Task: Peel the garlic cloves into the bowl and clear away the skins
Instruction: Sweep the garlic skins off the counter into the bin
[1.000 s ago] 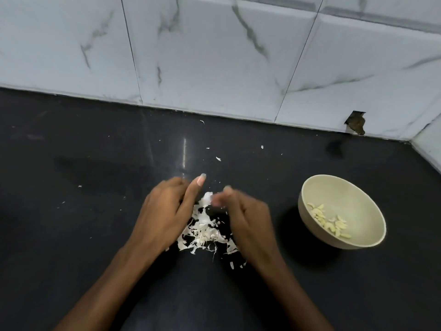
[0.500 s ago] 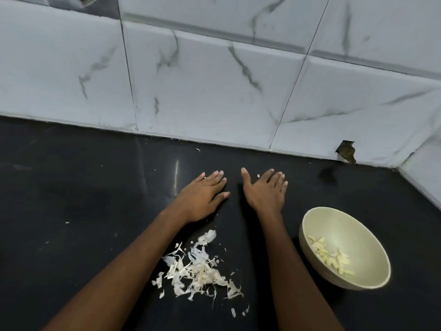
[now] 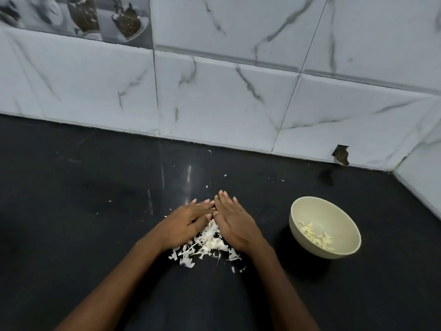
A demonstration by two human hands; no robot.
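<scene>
From the head camera, both hands lie palm-down on the dark tabletop, meeting over the far side of the skins. The left hand and right hand angle inward with fingertips touching, forming a wedge, likely to rake the loose skins into one heap for clearing. Their fingers are straight and flat, gripping nothing. The pile sits between and just under the palms, spilling toward the person, with a few stray flakes lying beyond the fingertips. Peeled cloves rest inside the bowl, well apart to the right, so peeling looks finished.
</scene>
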